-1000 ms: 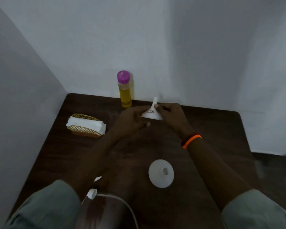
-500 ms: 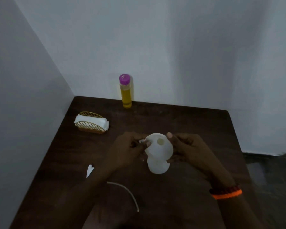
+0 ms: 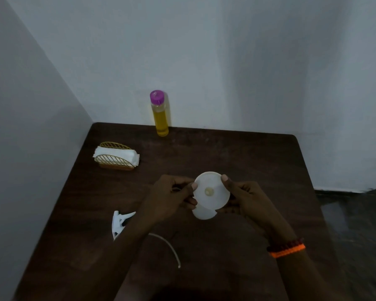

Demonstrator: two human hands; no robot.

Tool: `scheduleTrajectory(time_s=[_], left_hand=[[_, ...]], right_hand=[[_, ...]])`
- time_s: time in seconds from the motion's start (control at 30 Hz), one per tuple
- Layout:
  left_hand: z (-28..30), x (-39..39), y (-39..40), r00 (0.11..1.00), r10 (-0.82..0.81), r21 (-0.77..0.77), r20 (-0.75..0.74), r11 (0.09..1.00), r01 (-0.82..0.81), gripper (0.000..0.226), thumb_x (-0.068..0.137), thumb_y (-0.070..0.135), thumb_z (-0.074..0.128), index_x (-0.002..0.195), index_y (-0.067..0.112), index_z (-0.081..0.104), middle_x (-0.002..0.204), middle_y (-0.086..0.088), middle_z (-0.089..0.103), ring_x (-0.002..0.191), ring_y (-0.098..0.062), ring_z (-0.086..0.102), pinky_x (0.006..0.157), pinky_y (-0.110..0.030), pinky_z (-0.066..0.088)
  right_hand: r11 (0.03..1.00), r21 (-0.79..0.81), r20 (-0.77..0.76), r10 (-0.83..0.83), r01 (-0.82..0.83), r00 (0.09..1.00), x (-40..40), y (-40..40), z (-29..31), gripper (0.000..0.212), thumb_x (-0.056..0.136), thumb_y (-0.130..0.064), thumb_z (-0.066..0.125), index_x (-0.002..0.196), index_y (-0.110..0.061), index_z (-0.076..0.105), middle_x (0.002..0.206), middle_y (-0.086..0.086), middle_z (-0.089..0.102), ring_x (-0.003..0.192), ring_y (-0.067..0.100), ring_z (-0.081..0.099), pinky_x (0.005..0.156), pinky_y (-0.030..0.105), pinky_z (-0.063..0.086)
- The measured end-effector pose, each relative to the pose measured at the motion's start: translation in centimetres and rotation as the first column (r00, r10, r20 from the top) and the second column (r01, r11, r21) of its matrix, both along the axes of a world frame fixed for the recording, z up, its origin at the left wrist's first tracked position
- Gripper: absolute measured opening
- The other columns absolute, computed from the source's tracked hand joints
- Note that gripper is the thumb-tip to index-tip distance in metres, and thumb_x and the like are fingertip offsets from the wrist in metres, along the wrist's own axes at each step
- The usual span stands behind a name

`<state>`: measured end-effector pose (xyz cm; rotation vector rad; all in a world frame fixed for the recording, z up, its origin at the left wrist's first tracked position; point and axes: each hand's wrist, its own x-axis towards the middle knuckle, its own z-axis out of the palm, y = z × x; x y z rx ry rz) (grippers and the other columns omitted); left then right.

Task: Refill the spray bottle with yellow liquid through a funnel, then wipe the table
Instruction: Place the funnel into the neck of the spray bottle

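Observation:
A white funnel (image 3: 211, 191) sits wide mouth up over the white spray bottle (image 3: 203, 213), which shows only as a pale rim below it. My left hand (image 3: 169, 196) pinches the funnel's left edge and my right hand (image 3: 245, 198) grips its right edge. The bottle of yellow liquid (image 3: 160, 120) with a purple cap stands upright at the table's back edge against the wall. The white spray head (image 3: 119, 222) lies on the table to the left, and its thin tube (image 3: 169, 246) curves out past my left forearm.
A gold wire holder with white napkins (image 3: 116, 157) stands at the back left of the dark wooden table (image 3: 258, 161). Walls close off the back and left sides. The floor drops away beyond the right edge.
Both hands carried the funnel from the back of the table near the yellow bottle towards me and turned it mouth up over the spray bottle. The view has shifted a little.

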<state>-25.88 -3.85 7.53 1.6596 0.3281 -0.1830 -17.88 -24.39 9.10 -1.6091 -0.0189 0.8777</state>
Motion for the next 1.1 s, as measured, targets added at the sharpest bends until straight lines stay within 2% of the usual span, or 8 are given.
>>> scheduleTrajectory(time_s=[0.27, 0.4, 0.53, 0.6, 0.77, 0.9, 0.97, 1.1], left_hand=[[-0.3, 0.4, 0.3, 1.0, 0.008, -0.035, -0.017, 0.999, -0.009, 0.025, 0.096, 0.023, 0.061, 0.114, 0.01, 0.072, 0.095, -0.01, 0.076, 0.08, -0.025, 0.075, 0.074, -0.039, 0.063], [-0.8, 0.4, 0.2, 0.999, 0.018, -0.058, -0.029, 0.998, -0.02, 0.024, 0.095, 0.021, 0.062, 0.112, 0.009, 0.073, 0.094, -0.01, 0.076, 0.081, -0.029, 0.075, 0.075, -0.042, 0.063], [-1.4, 0.6, 0.0, 0.997, 0.009, -0.064, -0.081, 0.998, -0.014, 0.025, 0.095, 0.021, 0.062, 0.113, 0.008, 0.072, 0.093, -0.01, 0.076, 0.079, -0.025, 0.075, 0.072, -0.038, 0.063], [-1.8, 0.8, 0.0, 0.994, 0.009, -0.064, -0.105, 0.998, -0.015, 0.024, 0.095, 0.021, 0.062, 0.113, 0.009, 0.072, 0.091, -0.009, 0.076, 0.078, -0.024, 0.076, 0.072, -0.039, 0.063], [-2.4, 1.0, 0.0, 0.991, 0.027, -0.043, -0.131, 0.999, -0.033, 0.023, 0.095, 0.021, 0.062, 0.112, 0.007, 0.072, 0.091, -0.011, 0.076, 0.076, -0.022, 0.075, 0.066, -0.031, 0.062], [-2.8, 1.2, -0.1, 0.989, 0.044, -0.041, -0.138, 0.998, -0.05, 0.025, 0.096, 0.021, 0.062, 0.113, 0.004, 0.071, 0.091, -0.014, 0.076, 0.078, -0.025, 0.076, 0.07, -0.037, 0.063], [-2.9, 1.2, -0.2, 0.99, 0.043, -0.034, -0.133, 0.998, -0.048, 0.025, 0.096, 0.021, 0.061, 0.113, 0.005, 0.071, 0.092, -0.013, 0.076, 0.078, -0.022, 0.076, 0.07, -0.035, 0.063], [-2.8, 1.2, -0.3, 0.99, 0.033, -0.017, -0.135, 0.999, -0.035, 0.026, 0.096, 0.024, 0.06, 0.113, 0.007, 0.071, 0.092, -0.009, 0.076, 0.078, -0.019, 0.075, 0.071, -0.032, 0.063]], right_hand=[[1.0, -0.005, 0.009, -0.011, 0.012, 1.0, 0.3, 0.3, -0.3, 0.036, 0.093, -0.035, 0.059, 0.097, -0.002, 0.073, 0.105, 0.012, 0.074, 0.09, 0.024, 0.075, 0.069, 0.036, 0.063], [0.999, -0.038, 0.047, 0.02, -0.018, 0.999, 0.4, 0.1, -0.3, 0.039, 0.09, -0.039, 0.058, 0.093, -0.003, 0.073, 0.106, 0.011, 0.074, 0.088, 0.023, 0.075, 0.067, 0.033, 0.062], [0.995, -0.092, 0.036, 0.033, -0.03, 0.999, 0.5, -0.3, -1.3, 0.043, 0.092, -0.043, 0.059, 0.096, -0.003, 0.074, 0.102, 0.01, 0.076, 0.088, 0.029, 0.075, 0.088, 0.059, 0.056], [0.995, -0.097, 0.025, 0.026, -0.024, 0.999, 0.6, -0.2, -1.6, 0.045, 0.092, -0.042, 0.06, 0.093, 0.0, 0.074, 0.099, 0.011, 0.077, 0.087, 0.033, 0.075, 0.088, 0.062, 0.054], [0.99, -0.138, 0.078, 0.045, -0.034, 0.996, 0.7, 0.1, -2.3, 0.053, 0.092, -0.043, 0.059, 0.091, 0.009, 0.07, 0.092, 0.012, 0.077, 0.077, 0.033, 0.075, 0.08, 0.051, 0.06], [0.99, -0.138, 0.096, 0.029, -0.016, 0.995, 0.8, 0.2, -2.7, 0.048, 0.095, -0.04, 0.057, 0.09, 0.006, 0.071, 0.089, 0.013, 0.077, 0.072, 0.028, 0.075, 0.063, 0.034, 0.061], [0.99, -0.137, 0.099, 0.03, -0.016, 0.995, 0.8, 0.1, -2.8, 0.048, 0.095, -0.04, 0.056, 0.09, 0.006, 0.071, 0.086, 0.014, 0.077, 0.067, 0.024, 0.075, 0.055, 0.025, 0.057], [0.986, -0.161, 0.115, 0.055, -0.036, 0.992, 0.9, -0.1, -2.8, 0.045, 0.094, -0.044, 0.055, 0.084, -0.004, 0.073, 0.086, 0.01, 0.077, 0.068, 0.022, 0.074, 0.059, 0.027, 0.058]])
